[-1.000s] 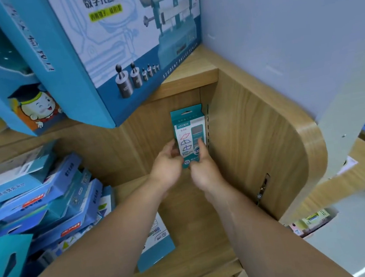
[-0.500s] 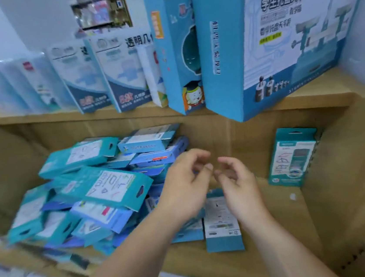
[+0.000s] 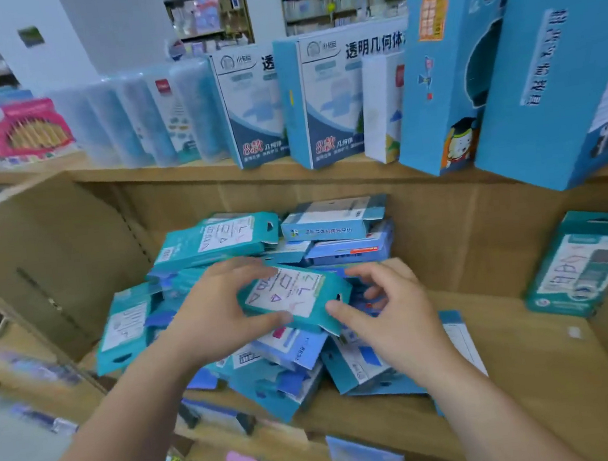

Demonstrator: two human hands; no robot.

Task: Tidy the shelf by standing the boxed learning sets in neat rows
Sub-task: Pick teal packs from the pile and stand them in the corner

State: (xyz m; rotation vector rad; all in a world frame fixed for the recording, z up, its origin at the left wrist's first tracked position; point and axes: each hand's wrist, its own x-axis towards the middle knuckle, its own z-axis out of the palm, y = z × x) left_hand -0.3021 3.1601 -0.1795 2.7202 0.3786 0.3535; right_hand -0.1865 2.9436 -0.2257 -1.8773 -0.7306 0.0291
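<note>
Boxed learning sets (image 3: 216, 238) lie heaped toward nine o'clock on the wooden shelf (image 3: 537, 363), a standing box (image 3: 583, 266) at three o'clock, the top box (image 3: 294, 295) gripped by the curled left hand (image 3: 210, 317) at its nine and right hand (image 3: 399, 318) at its three.

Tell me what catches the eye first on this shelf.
A messy heap of teal and blue boxes fills the middle of the wooden shelf. On top, the left hand and right hand grip one teal box. At far right a single box stands upright at the back, under tall blue cartons.
</note>
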